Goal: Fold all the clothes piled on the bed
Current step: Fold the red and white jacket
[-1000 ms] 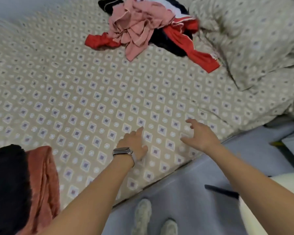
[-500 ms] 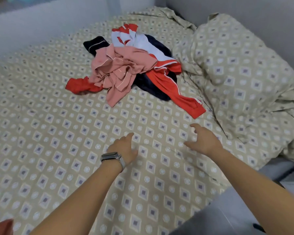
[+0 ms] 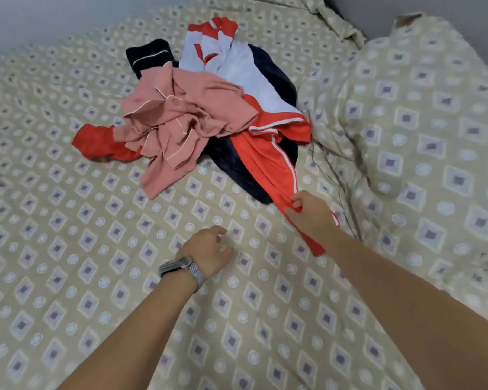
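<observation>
Reaching forward, one right hand (image 3: 310, 213) pinched the red sleeve (image 3: 276, 170); one left hand (image 3: 209, 250) hovered, loosely curled, holding nothing

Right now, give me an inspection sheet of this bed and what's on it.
Surface: bed under a beige diamond-print sheet, lightly creased.
Job's things: unfolded pile at the far middle; pink top lies uppermost, over a red and white jacket and a navy garment. One red sleeve trails toward the near edge, another red part sticks out on the left.
Clutter: rumpled duvet in the same print, heaped at the right.
Hands: right hand pinches the red sleeve; left hand, with a watch on the wrist, is loosely curled above the sheet and holds nothing.
Cables: nothing seen.
Surroundings: pale wall behind the bed.
</observation>
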`<state>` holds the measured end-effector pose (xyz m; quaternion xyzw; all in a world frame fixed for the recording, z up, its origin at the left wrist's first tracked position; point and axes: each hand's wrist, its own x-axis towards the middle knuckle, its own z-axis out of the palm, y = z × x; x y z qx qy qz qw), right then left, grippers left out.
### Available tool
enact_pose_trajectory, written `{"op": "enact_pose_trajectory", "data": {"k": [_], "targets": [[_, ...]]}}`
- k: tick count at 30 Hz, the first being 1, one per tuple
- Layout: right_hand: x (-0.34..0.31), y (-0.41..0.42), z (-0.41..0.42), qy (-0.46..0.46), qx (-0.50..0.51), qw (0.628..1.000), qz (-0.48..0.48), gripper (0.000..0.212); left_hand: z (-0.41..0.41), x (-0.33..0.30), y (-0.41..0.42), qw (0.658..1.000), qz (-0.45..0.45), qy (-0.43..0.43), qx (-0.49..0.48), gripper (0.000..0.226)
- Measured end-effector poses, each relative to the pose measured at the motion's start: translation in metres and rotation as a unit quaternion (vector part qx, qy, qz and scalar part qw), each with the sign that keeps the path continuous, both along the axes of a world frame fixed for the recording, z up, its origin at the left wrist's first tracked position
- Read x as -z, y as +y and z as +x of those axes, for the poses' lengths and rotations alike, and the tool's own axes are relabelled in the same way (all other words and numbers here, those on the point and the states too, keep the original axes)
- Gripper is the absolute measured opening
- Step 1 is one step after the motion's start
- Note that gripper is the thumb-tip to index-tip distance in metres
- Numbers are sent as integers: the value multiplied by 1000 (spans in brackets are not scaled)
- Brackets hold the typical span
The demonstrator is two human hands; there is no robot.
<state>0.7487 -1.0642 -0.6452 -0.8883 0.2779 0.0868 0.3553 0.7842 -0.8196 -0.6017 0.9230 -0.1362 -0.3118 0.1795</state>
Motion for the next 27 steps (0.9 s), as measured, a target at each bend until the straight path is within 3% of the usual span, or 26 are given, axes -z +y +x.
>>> {"op": "enact_pose_trajectory", "data": {"k": [4, 8, 12, 14, 15, 18, 20, 23, 25, 27], "targets": [[30, -23, 57, -92, 31, 995, 19, 74, 2, 22, -32, 999, -4, -3, -50, 45], [52, -30, 101, -22, -13, 999, -42, 98, -3, 32, -51, 999, 19, -40, -26, 49], [68, -33, 105, 72, -18, 993, -89, 79, -5, 35, -55, 998, 7, -45, -49, 44], [75, -33, 99, 40, -18, 987, -157, 56, -8, 34, -52, 997, 6, -26, -68, 41], [76, -31, 95, 11, -12, 989, -145, 46, -10, 33, -51, 997, 1, -16, -82, 40], [51, -15, 85, -59, 56, 993, 83, 32, -10, 23, -54, 980, -72, 11, -185, 31], [17, -3, 75, -75, 76, 974, 200, 27, -5, 13, -62, 934, -162, 67, -310, 31], [-41, 10, 44, -98, 38, 944, 311, 17, 5, -10, -76, 793, -330, 200, -471, 36], [-82, 17, 14, -77, -9, 911, 406, 18, 13, -27, -80, 728, -405, 261, -488, 45], [-112, 22, -16, -50, -109, 879, 461, 18, 20, -45, -81, 686, -459, 327, -461, 44]]}}
